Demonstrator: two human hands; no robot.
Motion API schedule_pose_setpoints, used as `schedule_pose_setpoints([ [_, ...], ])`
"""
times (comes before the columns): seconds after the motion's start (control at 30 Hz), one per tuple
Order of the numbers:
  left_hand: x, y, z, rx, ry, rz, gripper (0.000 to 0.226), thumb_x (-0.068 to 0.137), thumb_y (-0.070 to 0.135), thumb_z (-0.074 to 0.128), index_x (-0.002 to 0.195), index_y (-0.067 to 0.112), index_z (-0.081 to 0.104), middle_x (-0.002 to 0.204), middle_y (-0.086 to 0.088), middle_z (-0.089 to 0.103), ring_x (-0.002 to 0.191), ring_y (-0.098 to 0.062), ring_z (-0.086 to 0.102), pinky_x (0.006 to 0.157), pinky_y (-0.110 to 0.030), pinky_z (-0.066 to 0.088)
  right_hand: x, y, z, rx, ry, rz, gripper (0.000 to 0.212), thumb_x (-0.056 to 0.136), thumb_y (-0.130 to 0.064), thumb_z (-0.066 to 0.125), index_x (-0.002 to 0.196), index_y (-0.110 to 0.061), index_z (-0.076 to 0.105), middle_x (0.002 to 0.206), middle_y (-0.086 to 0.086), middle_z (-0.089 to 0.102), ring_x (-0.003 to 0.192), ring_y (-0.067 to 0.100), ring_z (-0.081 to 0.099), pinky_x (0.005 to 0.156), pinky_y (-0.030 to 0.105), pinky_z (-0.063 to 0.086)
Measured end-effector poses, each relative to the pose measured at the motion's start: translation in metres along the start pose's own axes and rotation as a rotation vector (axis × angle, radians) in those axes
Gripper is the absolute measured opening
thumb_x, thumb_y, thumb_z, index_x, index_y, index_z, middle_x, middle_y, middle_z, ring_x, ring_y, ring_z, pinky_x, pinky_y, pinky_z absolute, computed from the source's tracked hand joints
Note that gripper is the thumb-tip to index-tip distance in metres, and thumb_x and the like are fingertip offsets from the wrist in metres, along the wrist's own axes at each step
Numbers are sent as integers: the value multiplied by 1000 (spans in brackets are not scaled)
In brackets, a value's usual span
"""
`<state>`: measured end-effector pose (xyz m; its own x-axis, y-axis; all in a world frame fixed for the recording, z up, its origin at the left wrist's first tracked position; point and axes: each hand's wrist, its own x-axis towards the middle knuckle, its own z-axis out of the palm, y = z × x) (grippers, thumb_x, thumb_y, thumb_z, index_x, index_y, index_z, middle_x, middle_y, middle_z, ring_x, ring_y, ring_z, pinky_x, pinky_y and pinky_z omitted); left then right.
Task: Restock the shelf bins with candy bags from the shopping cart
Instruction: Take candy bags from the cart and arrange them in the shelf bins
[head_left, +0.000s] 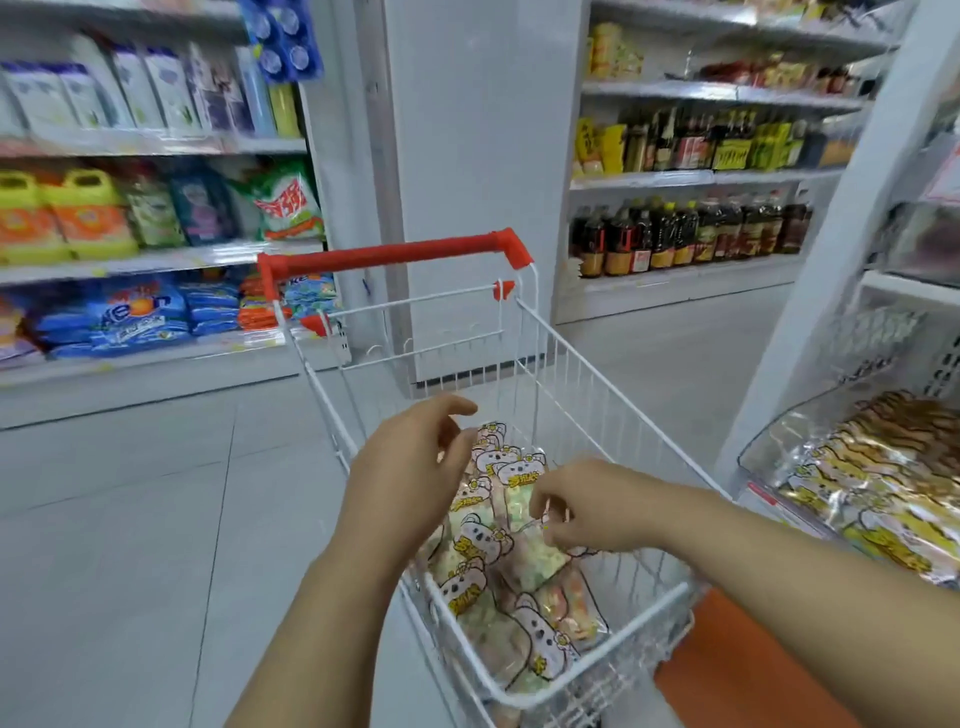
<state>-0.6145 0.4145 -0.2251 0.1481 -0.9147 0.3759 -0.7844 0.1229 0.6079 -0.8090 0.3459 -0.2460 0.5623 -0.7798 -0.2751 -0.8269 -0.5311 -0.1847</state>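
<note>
A small white wire shopping cart (576, 384) with a red handle stands in front of me. Several clear candy bags (498, 577) with cartoon prints lie piled in its basket. My left hand (410, 467) hovers over the cart's left side, fingers loosely spread just above the bags, holding nothing. My right hand (587, 506) reaches in from the right with fingers curled down onto a bag in the middle of the pile; whether it grips the bag is unclear. A clear shelf bin (769, 441) with yellow-printed candy bags (883, 483) sits at the right.
Shelves of detergent bags (140, 312) and jugs line the left. Bottles of sauce (691, 234) fill shelves behind a white pillar (467, 156). An orange object (737, 670) lies under my right arm beside the cart. Grey tiled floor spreads on the left.
</note>
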Motion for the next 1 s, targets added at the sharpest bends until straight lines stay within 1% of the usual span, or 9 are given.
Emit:
schedule_pose_setpoints([
  [0.1,7,-13,-2,-8,49,-27,25,99,31,57,122,35,63,92,20,65,95,-3,62,86,-33,52,39,8,10,-98,-185,93,57,93,-37,67,143,-22,46,138,3,54,122,25,53,100,39,46],
  [0.27,24,-28,-3,-47,123,-65,25,98,27,57,120,35,64,94,21,65,95,0,62,82,-28,50,87,17,26,-302,-361,149,80,86,-44,74,150,-16,34,149,6,46,129,30,50,103,46,47],
  [0.47,29,-28,-1,46,85,-64,25,98,36,55,122,41,61,99,22,68,98,0,62,84,-30,50,94,25,40,-422,-477,236,90,74,-60,79,139,-9,44,137,9,55,121,32,55,99,45,50],
  [0.57,27,-29,-1,62,80,-73,26,98,37,55,123,41,61,101,22,68,99,-2,62,89,-34,51,90,27,35,-285,-529,244,63,76,-56,80,106,-6,57,106,6,64,94,29,65,86,41,57],
  [0.67,27,-30,-2,90,60,-55,28,97,41,56,125,42,59,104,23,68,104,-4,62,98,-38,48,84,29,12,-66,-415,228,45,77,-36,85,87,-12,49,83,-1,60,79,28,73,71,40,59],
  [0.77,27,-29,-1,242,-49,13,38,95,58,53,131,45,53,117,25,65,113,1,57,112,-34,32,68,22,-31,-154,-93,75,39,75,-40,84,99,-27,56,89,-15,49,90,17,57,66,26,41],
  [0.87,28,-27,-1,321,-150,58,57,86,74,49,137,48,47,132,25,59,124,0,52,117,-36,22,44,0,-69,45,101,-116,31,75,-37,85,92,-30,60,88,-17,57,84,7,57,62,18,38],
  [0.93,28,-25,-3,311,-197,49,60,81,78,50,133,48,50,122,22,65,116,-1,57,116,-37,24,34,-16,-79,295,130,-224,25,76,-28,85,93,-25,66,88,-9,70,80,5,67,66,18,51],
  [1.0,28,-25,-5,259,-168,37,43,82,74,53,112,44,57,89,17,69,89,-5,60,99,-34,38,32,-26,-79,542,173,-286,24,80,-19,83,98,-17,68,92,-1,76,83,12,73,75,26,60],
])
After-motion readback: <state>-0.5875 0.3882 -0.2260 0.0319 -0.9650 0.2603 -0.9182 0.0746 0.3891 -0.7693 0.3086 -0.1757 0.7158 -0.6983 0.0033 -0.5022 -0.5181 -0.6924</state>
